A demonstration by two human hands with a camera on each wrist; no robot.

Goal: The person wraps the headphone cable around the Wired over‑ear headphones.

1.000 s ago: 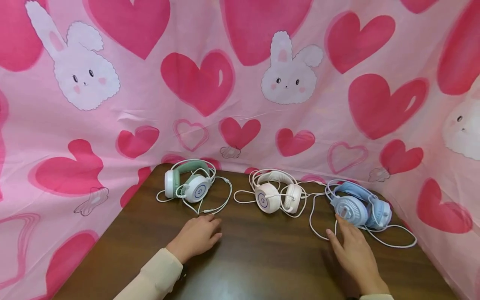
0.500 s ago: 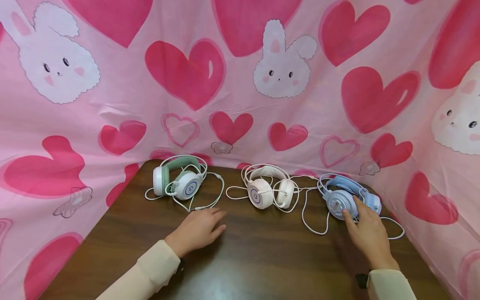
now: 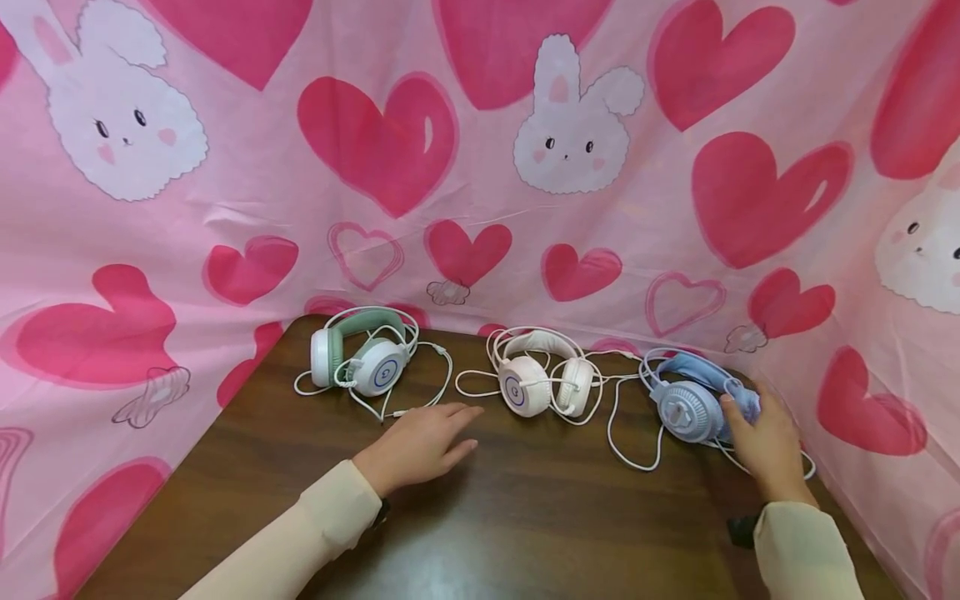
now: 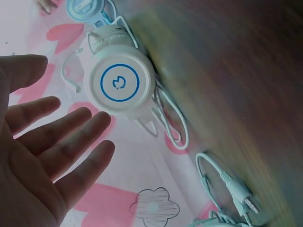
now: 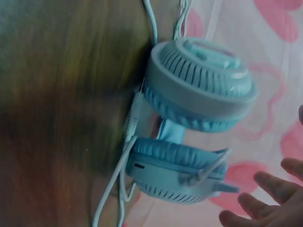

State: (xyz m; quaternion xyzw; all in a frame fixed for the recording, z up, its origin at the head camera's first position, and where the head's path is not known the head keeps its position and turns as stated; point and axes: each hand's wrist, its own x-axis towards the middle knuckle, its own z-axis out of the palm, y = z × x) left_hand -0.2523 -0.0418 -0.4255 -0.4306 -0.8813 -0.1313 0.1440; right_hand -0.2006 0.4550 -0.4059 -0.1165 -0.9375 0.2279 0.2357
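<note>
Head view puts my right hand [image 3: 772,446] just beside the right ear cup [image 3: 747,401] of the blue headphones [image 3: 688,411], near the far right corner of the worktop [image 3: 562,508], and the right wrist view shows my fingers [image 5: 275,187] spread wide; whether they touch the cup, I cannot tell. My left hand [image 3: 420,447] is also wide, palm down, between the white headphones [image 3: 527,388] by the middle of the far edge and the green-and-white headphones [image 3: 377,370] near the far left corner.
</note>
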